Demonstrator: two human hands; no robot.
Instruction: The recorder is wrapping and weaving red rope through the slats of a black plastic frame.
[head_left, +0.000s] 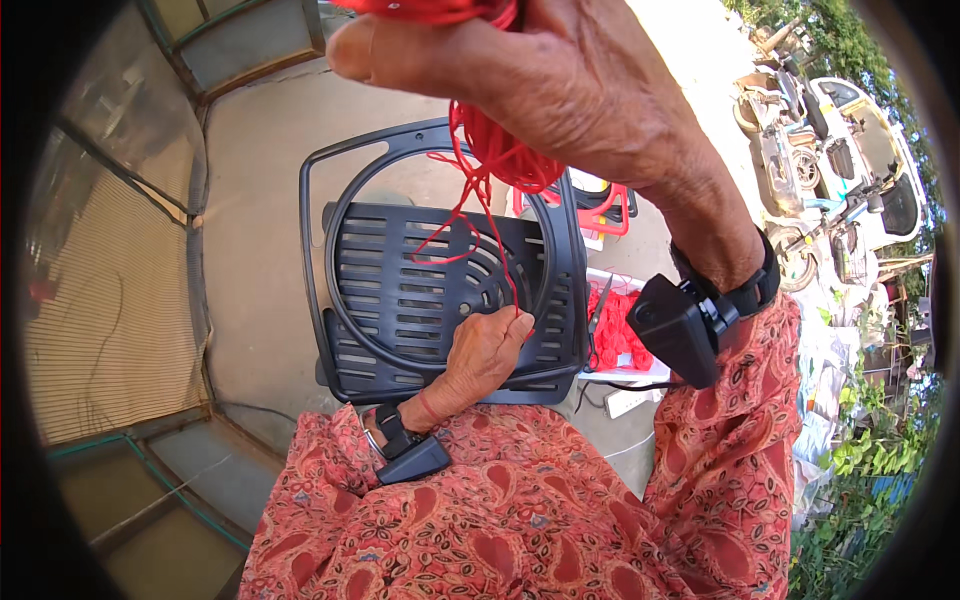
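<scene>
High and close in the head view, my right hand (pixel 570 90) is closed around a bundle of red cord (pixel 510 155). Loose loops hang below the bundle, and one strand runs down to my left hand (pixel 485 350). The left fingers are pinched on that strand. Behind the cord is a black frame (pixel 312 225) with a round ring inside it, in front of my lap. A slotted black plastic panel (pixel 415 270) shows through the ring. My left hand is over the near right part of the ring.
Right of the frame, a white tray (pixel 625 376) holds tangled red cord (pixel 618 325) and dark-handled scissors (pixel 598 320). A red-framed item (pixel 610 215) stands beyond it. A white power strip (pixel 630 400) lies by the tray. Ribbed panels (pixel 120 330) rise at left; parked two-wheelers (pixel 800 160) stand outside at right.
</scene>
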